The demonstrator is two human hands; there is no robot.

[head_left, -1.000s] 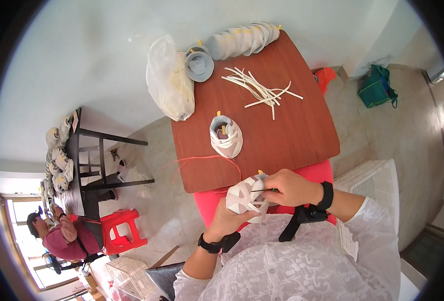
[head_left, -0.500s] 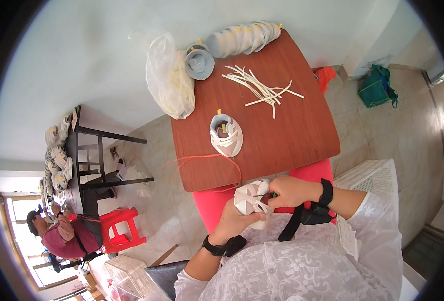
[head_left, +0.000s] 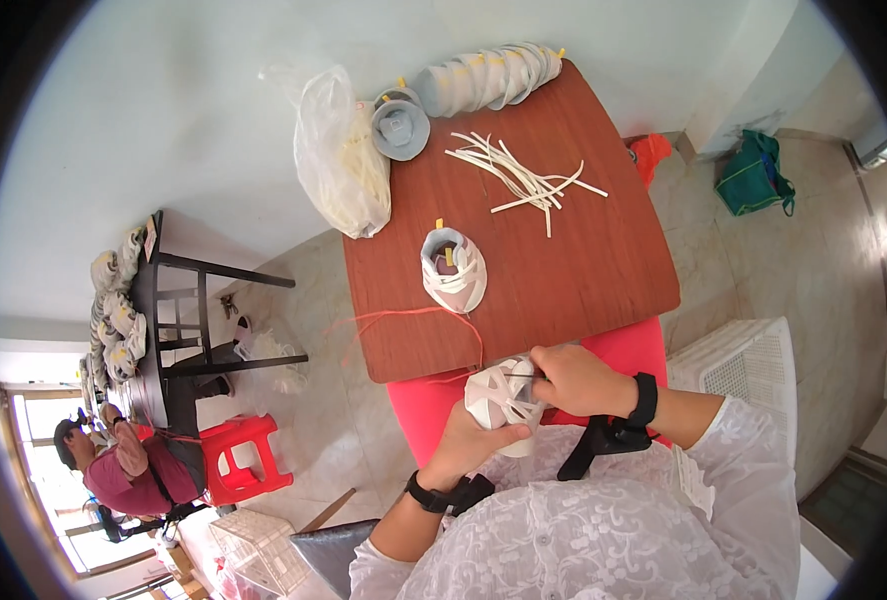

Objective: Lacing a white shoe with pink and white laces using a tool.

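**Pale shoe upper (head_left: 491, 402) gripped at the near edge of the brown table (head_left: 593, 270)**

Your left hand (head_left: 460, 442) is clamped around the shoe upper from its left side, thumb across the front. Your right hand (head_left: 585, 380) is closed on a slim dark tool (head_left: 520, 376) whose shaft reaches over the laced part; whether its tip passes through the material, you cannot tell from here. The two hands are close together, with the upper between them, in front of your body.

On the tabletop ahead, a second shoe upper (head_left: 456, 292) sits with its opening facing away from you. It bears a yellow heel tab (head_left: 440, 224) and a yellow inner tab (head_left: 449, 257); any lettering on these is too small to make out. A red cord (head_left: 408, 311) runs just beside it. Farther off lie loose white laces (head_left: 533, 185), a clear plastic bag (head_left: 338, 160) and a row of nested uppers (head_left: 488, 82). Inside the grey-blue upper (head_left: 400, 140) beside the bag is a paler patch, too blurred to read.

To your left, a co-worker (head_left: 148, 478) sits at a dark table (head_left: 151, 310) with a small card (head_left: 150, 240) at its far end, its print illegible.
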